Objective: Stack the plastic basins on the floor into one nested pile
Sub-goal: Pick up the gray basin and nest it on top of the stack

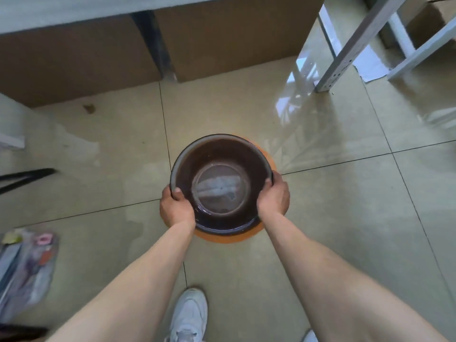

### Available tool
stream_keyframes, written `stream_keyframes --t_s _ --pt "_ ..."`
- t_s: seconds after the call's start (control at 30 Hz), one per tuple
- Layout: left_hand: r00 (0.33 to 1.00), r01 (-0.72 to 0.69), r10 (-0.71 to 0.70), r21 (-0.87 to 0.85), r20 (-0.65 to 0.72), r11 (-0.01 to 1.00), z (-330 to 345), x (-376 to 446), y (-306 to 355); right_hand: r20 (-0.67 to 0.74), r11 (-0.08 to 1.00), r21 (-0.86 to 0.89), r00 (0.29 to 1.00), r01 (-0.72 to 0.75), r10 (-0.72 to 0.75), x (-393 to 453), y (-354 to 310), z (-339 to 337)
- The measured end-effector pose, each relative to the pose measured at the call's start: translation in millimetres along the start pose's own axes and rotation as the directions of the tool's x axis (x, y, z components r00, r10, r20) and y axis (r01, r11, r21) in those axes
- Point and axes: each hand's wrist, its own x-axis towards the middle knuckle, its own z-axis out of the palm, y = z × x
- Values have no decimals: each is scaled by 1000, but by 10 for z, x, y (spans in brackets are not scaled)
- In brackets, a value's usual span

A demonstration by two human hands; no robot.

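A dark brown plastic basin is in the middle of the view, held by its rim with both hands. My left hand grips the rim at the near left, thumb inside. My right hand grips the rim at the right. Under the brown basin an orange basin shows only as a thin crescent at the near side and far right. Whether the brown basin rests fully inside the orange one, I cannot tell.
Brown cardboard boxes stand under a table at the back. A white metal rack leg is at the back right. A plastic bag of small items lies on the tile floor at the left. My white shoe is below.
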Motion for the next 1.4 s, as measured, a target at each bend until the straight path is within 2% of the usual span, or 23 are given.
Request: stream_keyframes --t_s 0.13,0.27,0.37,0.5,0.6,0.83,1.03,1.2,1.4 --pt "994 -104 101 133 33 986 48 21 -111 -21 997 -71 1000 10 -11 50 92 49" --pt "996 -91 91 70 -4 993 60 -6 -140 -63 994 -108 998 -1 -6 78 149 42" --pt "1000 15 -15 -18 27 1000 105 95 -193 -53 991 -103 995 -88 83 160 185 38" --pt "957 260 -237 -136 165 956 228 185 -275 139 961 52 955 -270 261 283 288 164" --pt "943 312 -279 -186 182 932 324 191 -358 228 930 153 927 -335 297 280 342 229" --pt "928 373 -363 -222 86 901 442 235 -403 134 939 194 955 -285 263 270 398 318" --pt "912 402 -410 -273 29 874 335 348 -368 129 945 234 970 -230 205 192 300 415" --pt "909 374 -416 -362 -41 854 29 586 -334 108 956 257 987 -140 115 1 -68 586" --pt "902 315 -408 -427 -143 848 -505 1073 -296 163 953 290 986 -93 46 -294 -664 1067"
